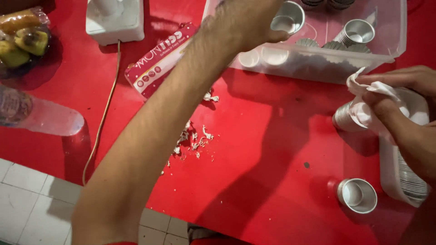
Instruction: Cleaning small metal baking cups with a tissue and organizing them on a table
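The left hand (245, 20) reaches over the near rim of the clear plastic tub (318, 68), fingers curled around a small round metal cup (288, 17) inside it. Right of the tub's near corner, the right hand (399, 97) pinches a crumpled white tissue (363, 97) against another metal cup (343, 118). Below the tub, bare red tabletop (272, 172) lies open down to its front edge.
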